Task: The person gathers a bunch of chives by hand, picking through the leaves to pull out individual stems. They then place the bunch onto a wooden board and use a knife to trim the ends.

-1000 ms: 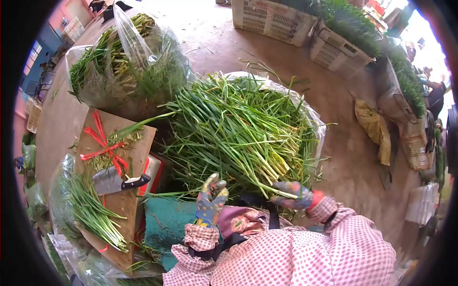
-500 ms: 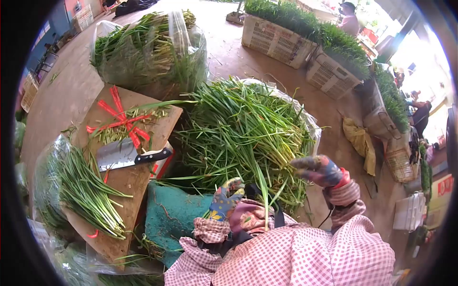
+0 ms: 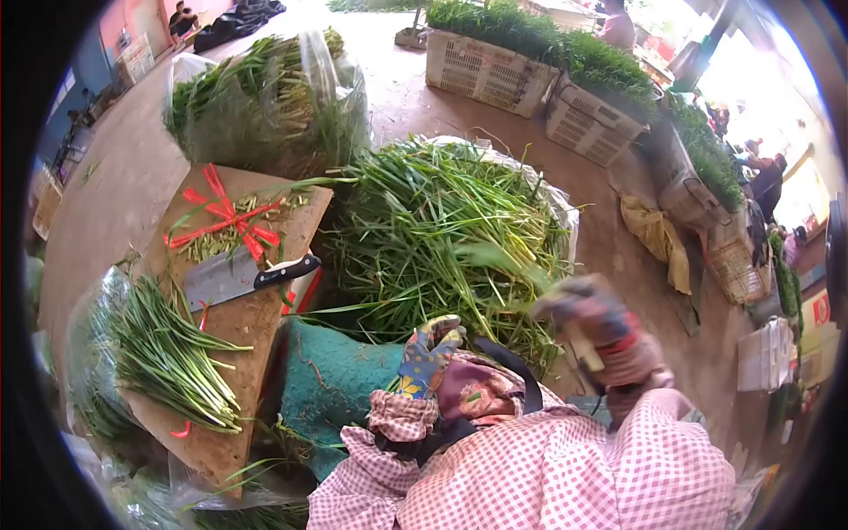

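Note:
My right hand [image 3: 594, 320], in a dark patterned glove and smeared by motion, is closed round a few chive stalks. Their pale cut ends [image 3: 585, 352] stick out below the fist, and the green leaves blur off to the left. A big heap of loose green chives [image 3: 442, 230] fills a white bag [image 3: 556, 199] in front of me. My left hand [image 3: 428, 353], in a blue flowered glove, rests above my lap, its fingers loosely bent and apart, with nothing visible in them. Beside it lies a teal sack [image 3: 331, 384].
On a wooden board [image 3: 234, 442] at left lie a cleaver [image 3: 234, 278], red ties [image 3: 225, 216] over trimmings, and a neat chive bunch [image 3: 177, 362]. Behind stands a clear bag of greens [image 3: 265, 106]. White crates [image 3: 495, 71] of greens line the right; a yellow cloth [image 3: 655, 243] lies on the floor.
My right hand has closed on chive stalks and drawn them back from the heap, slightly downward. My left hand has risen a little and shifted right. The view has turned slightly.

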The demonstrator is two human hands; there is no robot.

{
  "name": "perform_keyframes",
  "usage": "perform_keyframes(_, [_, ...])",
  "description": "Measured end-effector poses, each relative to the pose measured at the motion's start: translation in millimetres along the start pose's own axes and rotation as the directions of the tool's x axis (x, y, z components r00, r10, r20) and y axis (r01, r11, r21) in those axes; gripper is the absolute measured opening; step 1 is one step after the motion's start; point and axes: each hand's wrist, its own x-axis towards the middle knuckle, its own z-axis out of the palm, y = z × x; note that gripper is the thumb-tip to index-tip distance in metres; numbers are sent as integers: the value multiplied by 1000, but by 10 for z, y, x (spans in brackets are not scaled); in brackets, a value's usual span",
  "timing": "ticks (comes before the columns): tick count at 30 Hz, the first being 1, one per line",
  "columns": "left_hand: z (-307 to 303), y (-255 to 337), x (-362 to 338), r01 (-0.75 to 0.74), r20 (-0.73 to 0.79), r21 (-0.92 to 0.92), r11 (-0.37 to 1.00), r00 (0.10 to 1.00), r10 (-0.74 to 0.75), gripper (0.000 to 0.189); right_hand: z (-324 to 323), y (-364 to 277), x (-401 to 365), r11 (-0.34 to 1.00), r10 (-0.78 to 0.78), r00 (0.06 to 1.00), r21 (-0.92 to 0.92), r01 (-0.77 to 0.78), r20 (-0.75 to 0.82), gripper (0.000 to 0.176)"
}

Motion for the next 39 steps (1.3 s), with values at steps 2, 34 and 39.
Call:
perform_keyframes(2, [71, 39, 5, -45, 19, -2, 999, 999, 45, 21, -283, -318, -288, 947, -300, 950, 93, 307, -81, 24])
perform_keyframes(34, [58, 366, 468, -153, -288, -637, 756, 957, -48, 22, -766, 1488, 717, 317, -23, 852, -805, 502, 522, 19])
perform_keyframes(39, [-54, 502, 345, -192, -203, -671, 716, 976, 72, 30, -1166, 1334, 599, 362, 165, 934, -900, 242, 318, 23])
